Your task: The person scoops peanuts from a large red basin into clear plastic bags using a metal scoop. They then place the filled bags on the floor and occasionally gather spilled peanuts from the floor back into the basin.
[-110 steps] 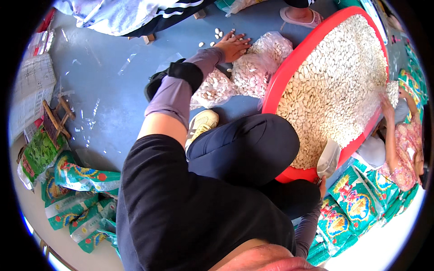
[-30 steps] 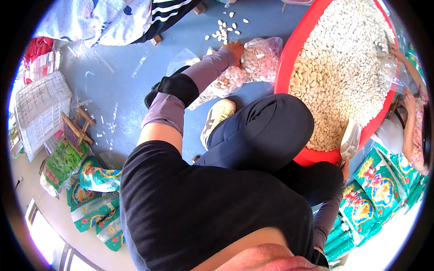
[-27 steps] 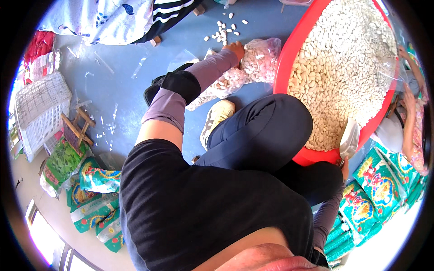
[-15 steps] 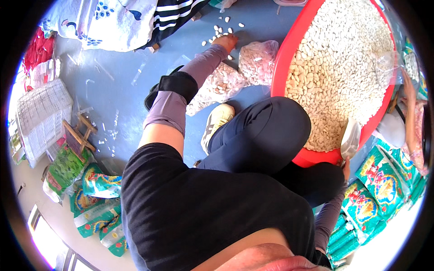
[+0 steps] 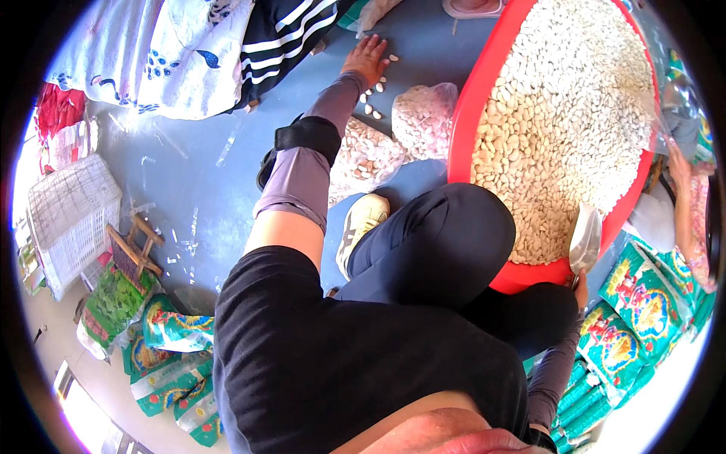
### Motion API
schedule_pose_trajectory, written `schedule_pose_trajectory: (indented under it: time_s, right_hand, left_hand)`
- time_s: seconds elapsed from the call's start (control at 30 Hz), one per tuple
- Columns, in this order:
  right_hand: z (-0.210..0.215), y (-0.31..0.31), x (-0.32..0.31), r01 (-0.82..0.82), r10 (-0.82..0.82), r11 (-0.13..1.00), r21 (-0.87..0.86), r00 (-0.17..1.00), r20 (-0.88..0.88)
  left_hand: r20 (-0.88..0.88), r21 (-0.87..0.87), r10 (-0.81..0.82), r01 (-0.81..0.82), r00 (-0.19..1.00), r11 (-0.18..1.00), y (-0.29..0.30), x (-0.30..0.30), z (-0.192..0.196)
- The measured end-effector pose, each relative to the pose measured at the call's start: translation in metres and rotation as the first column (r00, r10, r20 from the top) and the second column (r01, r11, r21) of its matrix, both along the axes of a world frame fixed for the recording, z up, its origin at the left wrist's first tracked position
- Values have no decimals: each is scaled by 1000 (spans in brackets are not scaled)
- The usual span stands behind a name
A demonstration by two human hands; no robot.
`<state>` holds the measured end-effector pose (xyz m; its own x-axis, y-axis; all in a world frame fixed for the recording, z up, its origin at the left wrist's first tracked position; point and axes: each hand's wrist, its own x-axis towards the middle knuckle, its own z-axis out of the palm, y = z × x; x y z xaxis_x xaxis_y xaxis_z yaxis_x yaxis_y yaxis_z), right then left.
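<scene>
Beside loose beans, the spread left hand was apparently gathering, next needing cupping; the right hand clasped a scoop.

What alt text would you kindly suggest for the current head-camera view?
A person's spread left hand is over the blue floor by scattered beans; the right hand holds a scoop at a red tub of pale beans. Two filled clear bags lie beside it.

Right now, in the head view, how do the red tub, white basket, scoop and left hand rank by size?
1. Red tub
2. White basket
Scoop and left hand look about alike, so I leave them unranked.
</scene>
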<state>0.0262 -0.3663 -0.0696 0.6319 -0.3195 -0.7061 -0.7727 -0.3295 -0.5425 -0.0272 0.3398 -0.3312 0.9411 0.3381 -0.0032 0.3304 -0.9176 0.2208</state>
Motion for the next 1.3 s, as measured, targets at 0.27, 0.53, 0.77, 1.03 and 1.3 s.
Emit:
schedule_pose_trajectory:
  time_s: [0.27, 0.53, 0.77, 1.03, 1.3]
  right_hand:
    - [-9, -16, -1, -54, 55, 998, -43, 998, 24]
    - [-10, -15, -5, 37, -37, 999, 1, 999, 33]
    - [-9, -11, -1, 23, -23, 1000, -4, 998, 51]
    - [0, 4, -6, -181, 200, 972, -147, 971, 128]
    - [5, 23, -12, -155, 183, 976, -154, 964, 195]
  left_hand:
    - [-92, 41, -400, 405, 912, 913, -34, -54, -4]
    - [-11, 62, -129, 130, 992, 990, 33, -122, 47]
    - [-203, 113, -299, 325, 933, 939, 18, -107, 23]
    - [21, -86, -458, 458, 889, 885, -1, -68, 36]
    - [-179, 56, -634, 651, 752, 757, -31, -32, 39]
